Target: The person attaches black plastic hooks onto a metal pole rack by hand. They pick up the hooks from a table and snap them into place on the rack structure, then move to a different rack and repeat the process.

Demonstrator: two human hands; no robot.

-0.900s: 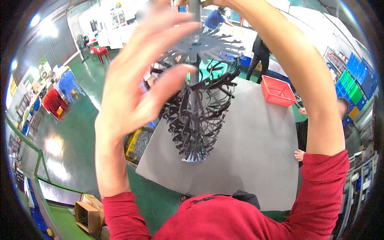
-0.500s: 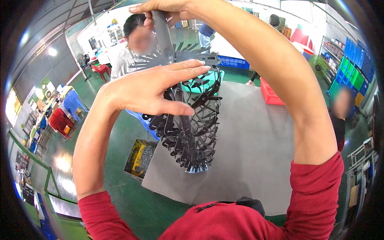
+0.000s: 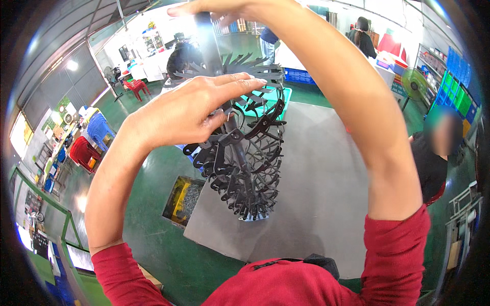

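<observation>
A tall black tree-shaped rack of curved plastic parts on a grey central pole (image 3: 245, 168) stands at the middle of the view, its foot resting on the grey sheet-covered table (image 3: 326, 204) and its top rising toward twelve o'clock. The left hand (image 3: 189, 109) lies at about ten o'clock from the rack's middle, fingers stretched out nearly flat and pressed side by side against the upper tier of black pieces, the thumb tucked under near the pole; it touches the parts but whether it grips any cannot be told. The right hand (image 3: 224, 9) sits at twelve o'clock, at the very top of the pole, fingers extended over it; how firmly it closes on the pole is hidden by the picture's edge. Both forearms come out of red sleeves (image 3: 393, 255) at six o'clock. At seven o'clock from the rack, on the green floor, stands a yellow-sided bin filled with small grey metal pieces (image 3: 185, 200). A teal tray (image 3: 283, 97) shows just behind the rack at one o'clock. At three o'clock a person in dark clothing (image 3: 434, 163) sits at the table's far edge, and a green fan (image 3: 414, 84) stands at two o'clock
</observation>
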